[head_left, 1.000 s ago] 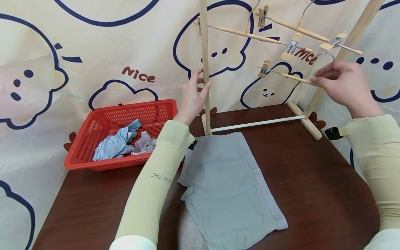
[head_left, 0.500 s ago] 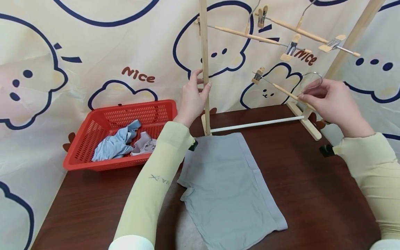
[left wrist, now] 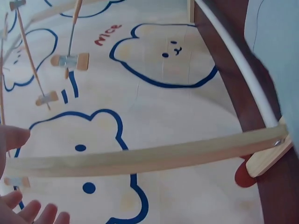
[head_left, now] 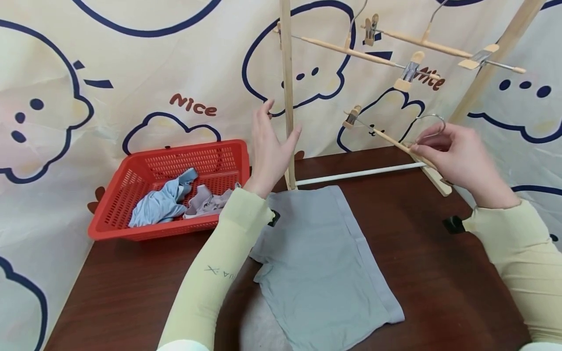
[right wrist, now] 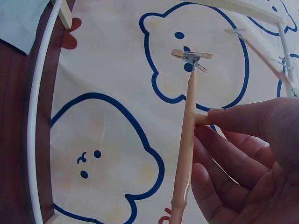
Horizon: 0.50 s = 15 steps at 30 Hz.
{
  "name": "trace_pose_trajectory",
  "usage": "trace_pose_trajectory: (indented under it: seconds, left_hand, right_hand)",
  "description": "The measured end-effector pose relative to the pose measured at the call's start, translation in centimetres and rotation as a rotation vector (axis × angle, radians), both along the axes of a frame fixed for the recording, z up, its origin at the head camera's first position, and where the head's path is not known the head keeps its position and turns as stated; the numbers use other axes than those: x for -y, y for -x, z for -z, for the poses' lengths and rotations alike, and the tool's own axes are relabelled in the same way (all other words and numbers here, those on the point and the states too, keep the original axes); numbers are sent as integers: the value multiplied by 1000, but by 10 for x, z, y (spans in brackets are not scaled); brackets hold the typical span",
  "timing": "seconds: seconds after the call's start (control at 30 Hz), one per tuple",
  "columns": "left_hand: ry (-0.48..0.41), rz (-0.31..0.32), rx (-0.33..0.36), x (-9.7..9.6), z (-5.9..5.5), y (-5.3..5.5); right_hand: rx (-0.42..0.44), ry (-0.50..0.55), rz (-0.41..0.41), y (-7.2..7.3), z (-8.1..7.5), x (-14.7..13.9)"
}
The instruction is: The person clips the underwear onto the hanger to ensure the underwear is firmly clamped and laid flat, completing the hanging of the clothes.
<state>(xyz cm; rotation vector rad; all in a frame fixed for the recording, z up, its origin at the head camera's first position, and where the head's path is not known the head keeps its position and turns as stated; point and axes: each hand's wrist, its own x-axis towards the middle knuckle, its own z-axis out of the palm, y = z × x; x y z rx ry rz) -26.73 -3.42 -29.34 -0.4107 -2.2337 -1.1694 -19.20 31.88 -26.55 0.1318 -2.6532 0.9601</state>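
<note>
My right hand pinches a wooden clip hanger near its middle, by the stub below the metal hook. In the right wrist view the thumb and fingers close on that stub, and a clip sits at the bar's far end. My left hand is beside the rack's left wooden post, fingers spread and holding nothing. Grey-green shorts lie flat on the table below both hands, with a paler waistband along their right side.
Two more clip hangers, a front one and a rear one, hang from the rack. A red basket at the left holds a light blue garment and a greyish-purple one. A white rod joins the rack's feet.
My right hand has brought the hanger down and to the left, away from the two hanging ones. My left hand has let go of the post and spread its fingers.
</note>
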Motion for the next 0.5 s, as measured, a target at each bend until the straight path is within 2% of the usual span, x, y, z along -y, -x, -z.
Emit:
trace_pose_trajectory:
  seconds: [0.07, 0.17, 0.27, 0.37, 0.5]
  left_hand:
    - [-2, -16, -40, -1, 6, -7]
    - [1, -4, -102, -3, 15, -17]
    - [5, 35, -114, -4, 23, -26]
    - [22, 75, -67, -4, 31, -34]
    - [81, 121, 35, -2, 43, -41]
  right_hand:
    - [-10, -1, -6, -2, 3, 2]
    - [-7, -8, -11, -5, 8, 3]
    - [24, 12, -16, -9, 14, 5]
    - [58, 37, -19, -11, 19, 6]
    - [80, 41, -33, -14, 26, 9]
